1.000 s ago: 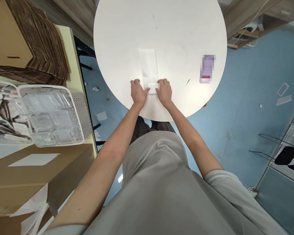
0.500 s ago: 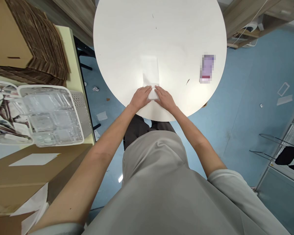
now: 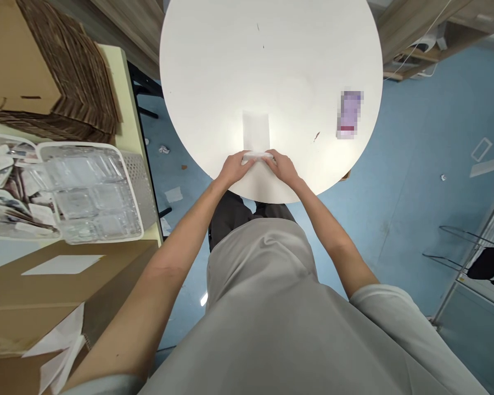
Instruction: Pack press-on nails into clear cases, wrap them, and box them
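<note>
A thin white strip [image 3: 256,130], like paper or soft sheet, lies on the round white table [image 3: 214,66] and runs away from me. Its near end is gathered into a small flat roll or fold between my hands. My left hand [image 3: 234,168] pinches the left end of that fold, thumb on the near side and fingers beyond it. At the right end my right hand [image 3: 284,167] grips it in the same way. Whether anything is wrapped inside the fold cannot be seen.
A blurred purple item [image 3: 349,114] lies on the table's right side. On the left stand stacked flat cardboard [image 3: 82,77], a white basket [image 3: 138,203] of clear plastic boxes and a large carton [image 3: 119,285]. Paper scraps [image 3: 173,194] litter the blue floor.
The near end of the strip has been folded or rolled up, and the flat part reaches less far. My fingers have gone from lying on it to gripping the fold's ends.
</note>
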`<state>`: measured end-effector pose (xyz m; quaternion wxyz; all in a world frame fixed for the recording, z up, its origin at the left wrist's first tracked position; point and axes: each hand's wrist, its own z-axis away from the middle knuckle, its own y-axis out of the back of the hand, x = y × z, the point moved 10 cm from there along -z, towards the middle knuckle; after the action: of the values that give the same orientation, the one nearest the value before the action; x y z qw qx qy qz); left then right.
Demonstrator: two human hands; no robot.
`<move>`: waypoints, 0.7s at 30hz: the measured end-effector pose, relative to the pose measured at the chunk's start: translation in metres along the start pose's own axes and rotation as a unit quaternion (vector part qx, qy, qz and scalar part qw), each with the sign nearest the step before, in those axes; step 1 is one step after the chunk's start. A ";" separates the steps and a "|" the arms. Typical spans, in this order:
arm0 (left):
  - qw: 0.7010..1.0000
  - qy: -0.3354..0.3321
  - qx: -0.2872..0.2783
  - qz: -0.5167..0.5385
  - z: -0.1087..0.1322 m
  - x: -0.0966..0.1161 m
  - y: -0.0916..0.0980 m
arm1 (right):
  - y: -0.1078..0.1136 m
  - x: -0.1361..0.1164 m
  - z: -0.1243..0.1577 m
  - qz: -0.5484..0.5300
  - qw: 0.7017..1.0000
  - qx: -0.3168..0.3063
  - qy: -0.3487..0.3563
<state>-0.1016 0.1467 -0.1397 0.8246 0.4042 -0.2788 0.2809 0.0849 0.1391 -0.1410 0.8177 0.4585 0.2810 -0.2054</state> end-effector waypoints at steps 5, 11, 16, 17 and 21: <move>0.995 0.077 0.066 -0.013 -0.025 -0.008 0.007 | 0.009 0.015 -0.029 -0.012 0.997 0.049 -0.053; 0.986 0.114 0.119 -0.030 -0.036 -0.010 0.006 | 0.016 0.025 -0.049 0.005 0.988 0.110 -0.104; 0.986 -0.069 0.115 -0.099 -0.048 0.034 0.001 | 0.023 -0.008 -0.054 0.038 0.995 0.097 0.001; 0.985 -0.111 0.078 -0.105 -0.050 0.043 -0.006 | 0.021 -0.011 -0.054 0.048 0.996 0.078 0.013; 0.974 -0.179 -0.037 -0.136 -0.050 0.051 -0.022 | 0.010 -0.006 -0.048 0.067 0.997 0.020 0.041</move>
<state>-0.0401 0.1883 -0.1416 0.8061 0.4513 -0.3747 0.0790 0.0731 0.1859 -0.1511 0.8082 0.5005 0.2789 -0.1364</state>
